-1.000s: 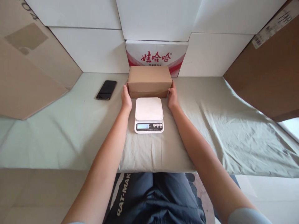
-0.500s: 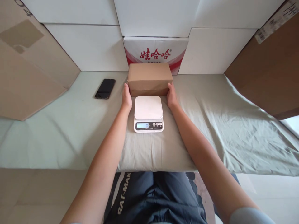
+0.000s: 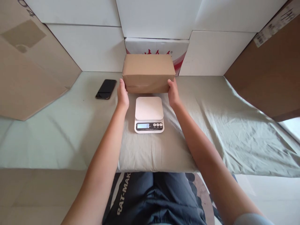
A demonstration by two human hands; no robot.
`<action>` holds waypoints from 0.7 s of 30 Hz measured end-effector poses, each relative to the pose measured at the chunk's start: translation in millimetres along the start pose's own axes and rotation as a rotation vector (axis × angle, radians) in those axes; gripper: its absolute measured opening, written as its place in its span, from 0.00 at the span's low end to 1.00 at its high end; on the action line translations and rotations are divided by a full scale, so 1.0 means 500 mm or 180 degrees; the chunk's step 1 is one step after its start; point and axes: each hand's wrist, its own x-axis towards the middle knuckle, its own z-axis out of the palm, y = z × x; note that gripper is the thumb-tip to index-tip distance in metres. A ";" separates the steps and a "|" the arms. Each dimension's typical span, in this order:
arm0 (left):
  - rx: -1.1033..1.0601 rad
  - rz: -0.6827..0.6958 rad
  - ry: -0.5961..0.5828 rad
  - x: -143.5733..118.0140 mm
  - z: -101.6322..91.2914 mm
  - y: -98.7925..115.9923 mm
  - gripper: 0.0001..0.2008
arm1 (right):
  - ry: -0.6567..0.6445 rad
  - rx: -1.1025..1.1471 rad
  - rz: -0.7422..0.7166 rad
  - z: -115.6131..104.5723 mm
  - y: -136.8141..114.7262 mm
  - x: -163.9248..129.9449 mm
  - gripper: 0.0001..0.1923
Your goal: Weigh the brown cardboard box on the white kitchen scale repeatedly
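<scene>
Between my two hands is a closed brown cardboard box [image 3: 148, 73], raised a little above the cloth behind the scale. My left hand [image 3: 122, 95] presses its left end, and my right hand [image 3: 172, 93] grips its right end with the thumb on the front face. The fingers behind and under the box are hidden. Just in front of it stands a white kitchen scale [image 3: 149, 114] with a bare platform; its lit display appears to read 0.
A dark phone [image 3: 106, 89] lies to the left on the green-grey cloth [image 3: 58, 125]. Large cardboard boxes [image 3: 30, 75] flank the left and right sides. White panels [image 3: 89, 47] and a white-and-red printed carton [image 3: 180, 50] stand along the back.
Both hands have lifted the cardboard box off the cloth. It now appears higher and larger, covering more of the printed carton's lettering. The scale and phone have stayed put.
</scene>
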 end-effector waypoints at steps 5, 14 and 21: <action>0.0099 0.0131 -0.0126 -0.085 0.001 0.136 0.37 | -0.0149 -0.0380 -0.0241 -0.009 -0.108 -0.074 0.33; 0.0065 -0.0029 0.0119 -0.272 -0.005 0.182 0.35 | -0.0174 -0.0642 -0.0163 -0.001 -0.177 -0.285 0.38; -0.0061 -0.0111 0.0230 -0.275 -0.002 0.154 0.33 | -0.0161 -0.0473 0.0057 0.004 -0.149 -0.290 0.41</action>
